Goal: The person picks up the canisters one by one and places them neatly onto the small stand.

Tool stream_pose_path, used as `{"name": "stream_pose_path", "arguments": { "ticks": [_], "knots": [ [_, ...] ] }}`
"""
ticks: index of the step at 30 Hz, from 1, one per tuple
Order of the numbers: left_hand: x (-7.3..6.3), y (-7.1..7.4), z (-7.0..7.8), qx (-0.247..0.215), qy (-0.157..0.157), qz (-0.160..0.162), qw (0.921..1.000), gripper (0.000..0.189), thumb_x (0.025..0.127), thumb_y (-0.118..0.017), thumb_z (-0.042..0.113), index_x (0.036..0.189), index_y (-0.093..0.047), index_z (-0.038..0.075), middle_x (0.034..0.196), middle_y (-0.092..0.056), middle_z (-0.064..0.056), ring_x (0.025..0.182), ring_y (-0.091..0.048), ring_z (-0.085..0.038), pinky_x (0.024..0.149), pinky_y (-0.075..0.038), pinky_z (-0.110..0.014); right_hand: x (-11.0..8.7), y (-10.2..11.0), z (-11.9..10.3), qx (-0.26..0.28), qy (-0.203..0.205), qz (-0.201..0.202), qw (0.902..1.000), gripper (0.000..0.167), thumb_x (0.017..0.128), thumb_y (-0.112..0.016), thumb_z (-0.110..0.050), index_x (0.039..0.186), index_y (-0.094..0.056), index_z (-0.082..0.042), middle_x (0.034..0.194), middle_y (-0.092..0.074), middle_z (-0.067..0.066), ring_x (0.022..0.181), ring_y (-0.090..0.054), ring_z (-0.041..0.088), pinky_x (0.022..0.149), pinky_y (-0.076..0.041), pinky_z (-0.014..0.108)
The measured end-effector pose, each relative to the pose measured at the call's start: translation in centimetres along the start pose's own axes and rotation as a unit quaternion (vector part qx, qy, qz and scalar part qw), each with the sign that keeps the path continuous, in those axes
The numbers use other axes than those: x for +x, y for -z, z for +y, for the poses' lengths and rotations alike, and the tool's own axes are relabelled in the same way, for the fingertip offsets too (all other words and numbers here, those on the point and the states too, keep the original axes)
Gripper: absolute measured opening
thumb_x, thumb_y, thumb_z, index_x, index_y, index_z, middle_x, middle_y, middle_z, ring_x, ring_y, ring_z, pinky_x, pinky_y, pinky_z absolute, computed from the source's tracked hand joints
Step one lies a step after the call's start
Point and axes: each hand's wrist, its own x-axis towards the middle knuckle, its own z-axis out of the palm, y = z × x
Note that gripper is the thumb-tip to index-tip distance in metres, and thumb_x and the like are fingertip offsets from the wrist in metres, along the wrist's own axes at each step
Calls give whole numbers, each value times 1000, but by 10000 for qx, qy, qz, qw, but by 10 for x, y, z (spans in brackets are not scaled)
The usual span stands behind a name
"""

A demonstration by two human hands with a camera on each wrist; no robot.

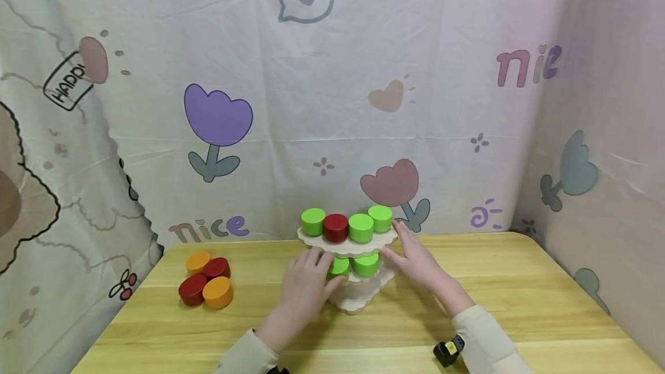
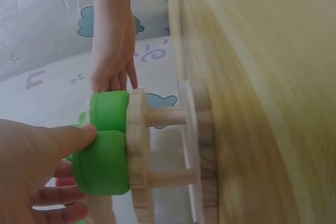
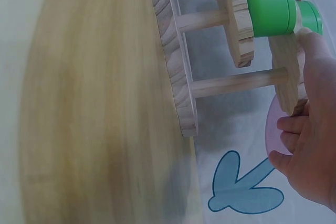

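Note:
A pale wooden tiered stand (image 1: pixel 358 299) with scalloped shelves stands on the table. Its top shelf carries three green cylinders, one of them a green cylinder (image 1: pixel 361 228), and a dark red cylinder (image 1: pixel 335 228). Two green cylinders sit on the shelf below. My left hand (image 1: pixel 306 281) has its thumb against the nearer green cylinder (image 2: pixel 102 163) on the lower shelf, its fingers round the far side, partly hidden. At the stand's right end, my right hand (image 1: pixel 421 261) holds the edge of the top shelf (image 3: pixel 289 74) between thumb and fingers.
To the left on the wooden table (image 1: pixel 519 305) lie two orange cylinders, one an orange cylinder (image 1: pixel 218 292), and two dark red cylinders, one a dark red cylinder (image 1: pixel 193 290), grouped close together. A printed cloth (image 1: pixel 312 74) hangs behind the table and along both sides.

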Motion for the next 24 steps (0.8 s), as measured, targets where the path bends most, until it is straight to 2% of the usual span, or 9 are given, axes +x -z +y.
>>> {"name": "stream_pose_path", "arguments": {
  "ticks": [7,14,20,24],
  "knots": [
    [-1,8,-2,-20,44,-126,9999,41,79,-77,42,110,-67,18,102,-63,-2,92,-60,-21,67,-48,-34,2,-2,-2,43,-12,-50,10000,89,92,-55,-57,155,-18,-6,159,-20,24,148,-20,42,115,-22,59],
    [1,4,-3,-99,-23,-135,9999,35,83,-76,30,113,-64,17,105,-69,-1,91,-63,-20,68,-48,-34,2,0,-2,55,-20,-63,10000,89,92,-55,-57,155,-18,-5,159,-19,24,148,-20,42,115,-22,59],
    [0,3,-4,-158,-48,-64,9998,36,83,-76,30,114,-64,17,105,-68,-1,91,-63,-20,69,-49,-33,1,1,-1,77,-6,-32,10000,88,92,-56,-55,155,-19,-5,159,-20,25,148,-20,42,115,-22,59],
    [-3,6,-9,-186,-106,102,9997,34,82,-76,31,110,-65,17,101,-68,0,90,-64,-19,69,-49,-33,0,0,0,115,-13,-53,9999,88,93,-56,-55,154,-18,-5,159,-20,25,147,-20,43,115,-22,59]
  ]
}}
